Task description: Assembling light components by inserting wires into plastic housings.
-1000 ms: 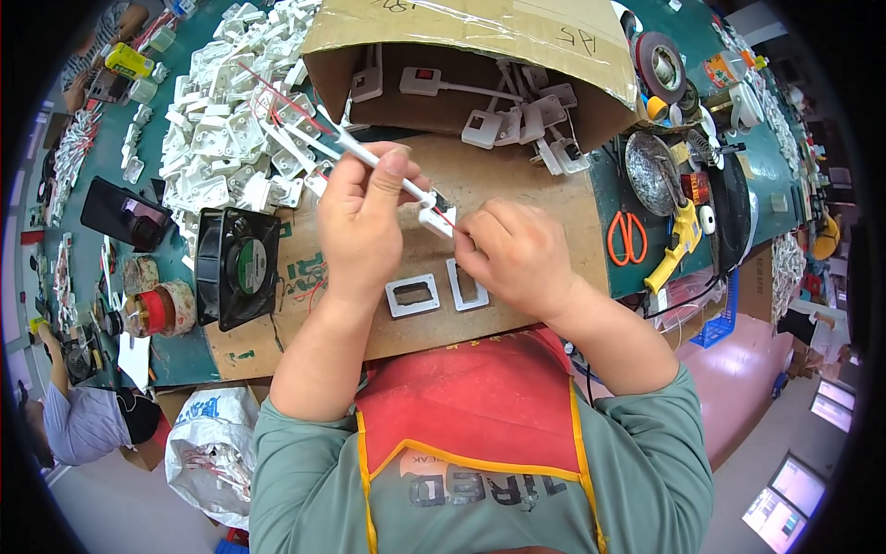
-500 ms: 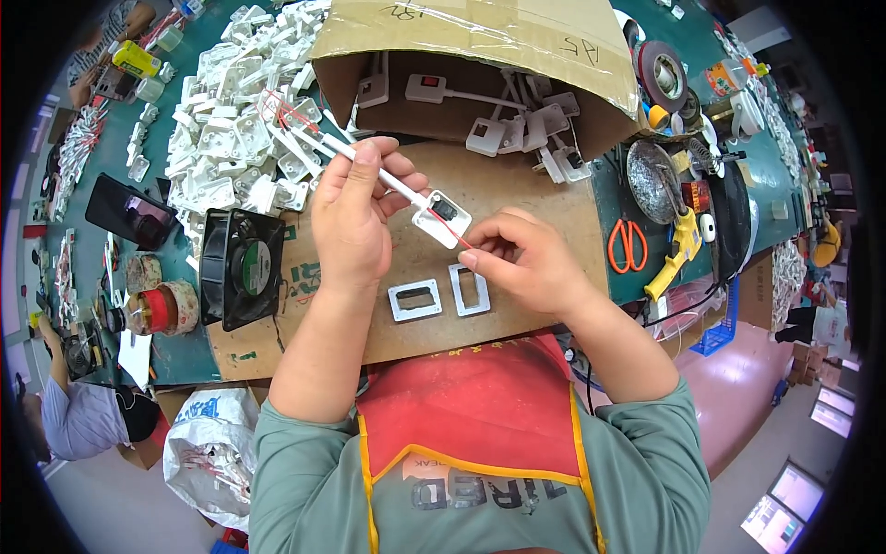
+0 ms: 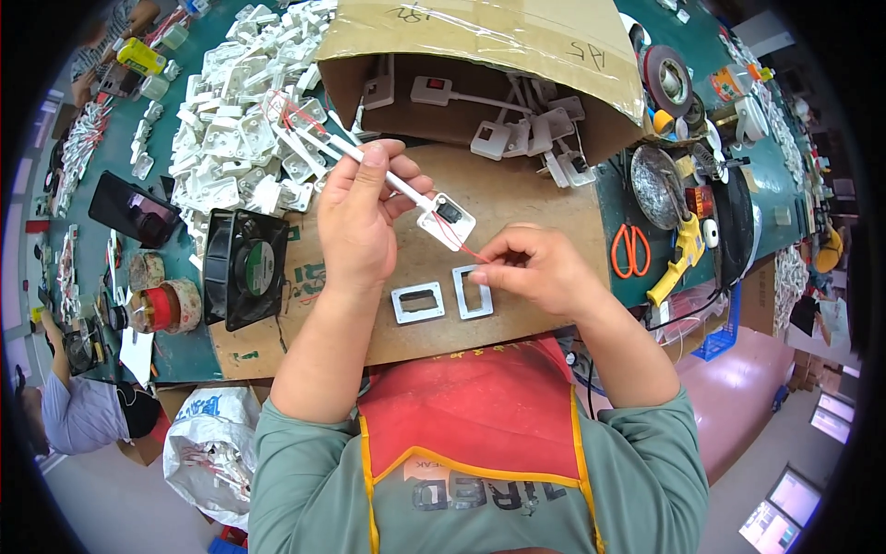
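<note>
My left hand [image 3: 358, 222] grips the white stem of a plastic housing [image 3: 430, 222], with thumb and fingers around the stem. The housing's square, open box end tilts down to the right, and a small black part [image 3: 448, 213] sits inside it. From the box runs a thin red wire [image 3: 473, 253], its end pinched between the thumb and fingertips of my right hand [image 3: 540, 268]. More red wire trails from the stem's far end. Two light rectangular frames lie on the board below: one wide frame [image 3: 398, 304] and one upright frame [image 3: 487, 303] under my right fingertips.
A heap of white housings [image 3: 231, 120] fills the far left. An open cardboard box [image 3: 480, 46] holding similar pieces stands at the back. A black fan [image 3: 218, 272] is on the left; orange scissors [image 3: 630, 251] and a yellow glue gun [image 3: 685, 254] are on the right.
My right hand has moved slightly right and down, drawing the red wire's end further from the housing. The left hand's hold looks the same.
</note>
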`<move>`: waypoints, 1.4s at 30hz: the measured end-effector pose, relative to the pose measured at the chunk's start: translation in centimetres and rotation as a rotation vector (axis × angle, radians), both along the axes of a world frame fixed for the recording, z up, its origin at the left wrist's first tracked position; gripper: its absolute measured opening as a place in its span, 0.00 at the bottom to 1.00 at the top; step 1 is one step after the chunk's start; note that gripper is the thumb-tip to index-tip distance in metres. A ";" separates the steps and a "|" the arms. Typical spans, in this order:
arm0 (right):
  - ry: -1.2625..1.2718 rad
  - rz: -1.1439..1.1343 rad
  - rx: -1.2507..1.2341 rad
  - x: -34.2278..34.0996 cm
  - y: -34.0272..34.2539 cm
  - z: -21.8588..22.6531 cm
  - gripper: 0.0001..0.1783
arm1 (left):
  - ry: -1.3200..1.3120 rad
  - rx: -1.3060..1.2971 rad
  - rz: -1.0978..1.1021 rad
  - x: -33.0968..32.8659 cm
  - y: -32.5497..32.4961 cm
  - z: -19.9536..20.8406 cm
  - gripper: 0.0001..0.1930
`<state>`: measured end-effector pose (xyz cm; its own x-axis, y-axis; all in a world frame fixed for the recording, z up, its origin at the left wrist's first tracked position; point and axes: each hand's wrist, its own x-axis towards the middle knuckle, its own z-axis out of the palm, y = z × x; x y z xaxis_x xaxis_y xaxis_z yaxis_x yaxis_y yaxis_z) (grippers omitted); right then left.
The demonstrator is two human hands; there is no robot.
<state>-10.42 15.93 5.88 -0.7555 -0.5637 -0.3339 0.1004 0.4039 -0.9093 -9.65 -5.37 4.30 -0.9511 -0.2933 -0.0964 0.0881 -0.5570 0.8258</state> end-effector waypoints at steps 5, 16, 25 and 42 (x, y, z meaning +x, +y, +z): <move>-0.262 -0.143 -0.214 -0.7 1.2 -0.4 0.22 | -0.024 0.079 -0.100 0.0 0.3 0.1 0.14; -0.217 -0.053 -0.214 -1.6 1.8 0.4 0.14 | 0.293 -0.296 0.242 1.5 2.1 -0.8 0.19; -0.099 0.016 -0.118 -3.3 -2.2 2.1 0.13 | 1.034 -0.968 0.143 3.5 2.6 0.4 0.25; -0.032 0.136 0.003 -7.7 -14.6 1.9 0.23 | 1.049 -0.989 0.170 3.6 2.1 0.4 0.28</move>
